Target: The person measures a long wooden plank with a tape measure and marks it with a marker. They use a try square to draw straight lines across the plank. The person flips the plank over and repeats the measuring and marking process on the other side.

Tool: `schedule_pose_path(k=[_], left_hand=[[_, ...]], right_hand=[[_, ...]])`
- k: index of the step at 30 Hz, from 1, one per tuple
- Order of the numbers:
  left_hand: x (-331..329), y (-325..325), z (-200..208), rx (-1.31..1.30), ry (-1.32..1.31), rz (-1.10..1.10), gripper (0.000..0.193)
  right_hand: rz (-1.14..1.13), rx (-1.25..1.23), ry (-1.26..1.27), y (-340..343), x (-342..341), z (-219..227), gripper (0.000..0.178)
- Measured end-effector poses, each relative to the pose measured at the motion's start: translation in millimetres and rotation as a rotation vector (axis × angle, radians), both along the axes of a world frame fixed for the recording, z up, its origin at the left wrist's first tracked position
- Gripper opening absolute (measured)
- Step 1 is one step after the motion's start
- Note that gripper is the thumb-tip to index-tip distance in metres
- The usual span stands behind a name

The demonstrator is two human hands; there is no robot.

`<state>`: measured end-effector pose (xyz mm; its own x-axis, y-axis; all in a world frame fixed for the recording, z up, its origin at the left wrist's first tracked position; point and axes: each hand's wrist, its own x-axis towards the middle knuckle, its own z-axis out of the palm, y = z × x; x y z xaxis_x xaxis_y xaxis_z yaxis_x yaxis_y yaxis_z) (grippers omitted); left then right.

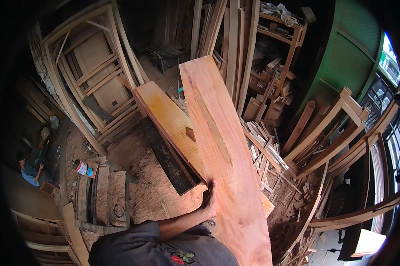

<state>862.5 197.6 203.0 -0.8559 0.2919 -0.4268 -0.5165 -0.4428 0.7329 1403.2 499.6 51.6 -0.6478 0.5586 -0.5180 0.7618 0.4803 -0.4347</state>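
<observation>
In the head view, the person's left hand (209, 202) grasps the left edge of a long, flat, reddish-brown wooden plank (235, 177). It stretches up mid-view, partly covering a yellow-brown wooden board (168, 119); the right hand is out of sight, its state unknowable.

It was a woodworking shop: wooden frames (95, 70) leaned at ten o'clock, tall boards (233, 48) stood toward one, offcuts (265, 144) lay heaped at three, sawdust (146, 201) at seven.
</observation>
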Motion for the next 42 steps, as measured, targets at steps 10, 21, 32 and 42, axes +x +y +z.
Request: schedule_pose_path(k=[10,21,32,42], left_hand=[[-63,-86,-72,0.116,-0.065,0.252,0.081],[-125,-121,-80,-0.046,-0.126,0.369,0.071],[-92,-107,-124,-0.014,-0.249,0.321,0.069],[-148,-90,-211,-0.515,-0.252,0.293,0.054]], right_hand=[[0.236,0.012,0.004,39,-159,33,0.047],[0.426,0.044,-0.104,91,-209,34,0.045],[0.345,-0.47,0.331,130,-278,-44,0.052],[0.026,0.192,0.335,88,-374,52,0.035]])
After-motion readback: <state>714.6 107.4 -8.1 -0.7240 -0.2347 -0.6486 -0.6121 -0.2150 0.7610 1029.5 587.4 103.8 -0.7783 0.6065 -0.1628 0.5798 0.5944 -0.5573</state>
